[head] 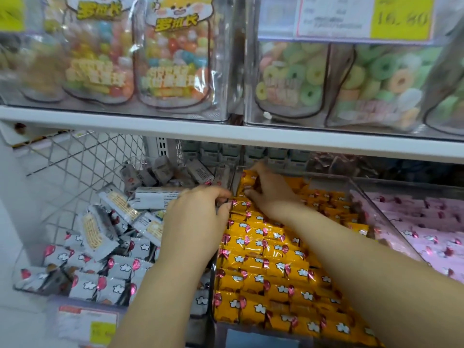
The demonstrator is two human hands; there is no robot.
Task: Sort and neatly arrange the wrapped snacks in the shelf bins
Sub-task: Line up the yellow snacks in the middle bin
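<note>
Tidying orange snacks (266,249) in middle bin (364,197), under hands. Gripping upright pack (249,180) with right hand (268,192); pinching next pack (236,204) with left hand (198,217). Next, likely: lay upright pack flat, line up row. Grey snacks (100,247) left of hands: messy.

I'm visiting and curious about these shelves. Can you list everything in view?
orange snacks: many, orange wrappers with pink ends, rows in the middle bin
grey snacks: many, grey-white, jumbled in the left bin
pink snacks: many, pink, right bin
ball candy bags: at least two, clear with mixed colours, upper shelf left
ring candy bags: at least two, clear with green, yellow and orange rings, upper shelf right
price tags: at least two, white and yellow, upper right and lower left
shelf board: one, white, between the rows
wire mesh: one, grey, behind the left bin
left hand: one, fingertips at the orange snacks' left edge
right hand: one, gripping one of the orange snacks, at the back
</note>
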